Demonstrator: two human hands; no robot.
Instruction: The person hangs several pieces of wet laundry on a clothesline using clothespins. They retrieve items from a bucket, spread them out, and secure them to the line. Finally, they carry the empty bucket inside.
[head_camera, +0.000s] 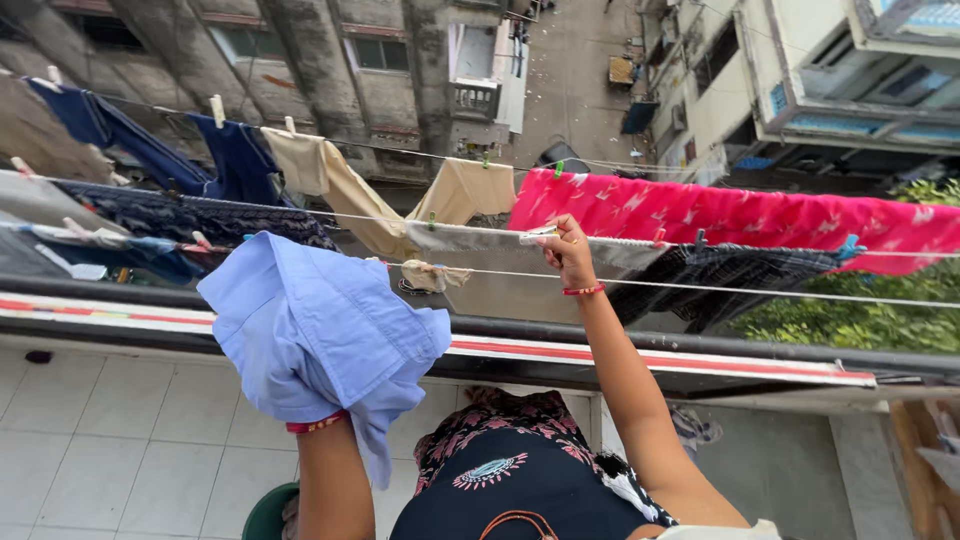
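Observation:
My left hand is hidden inside a light blue garment (320, 330) that it holds up bunched; only the wrist with a red bangle (318, 424) shows. My right hand (567, 250) reaches out to the clotheslines (760, 292) and pinches a pale clothespin (541, 232) at the edge of a grey-white cloth (470, 238) hanging there. A bright pink patterned cloth (740, 215) hangs just beyond that hand, with a dark checked cloth (730, 272) below it.
Beige garments (465, 190), navy clothes (235, 155) and a dark patterned cloth (200, 215) fill the lines to the left. A red-striped ledge (650, 360) runs below the lines. Dark floral fabric (520, 470) and a green tub (268, 515) sit at the bottom. The street lies far below.

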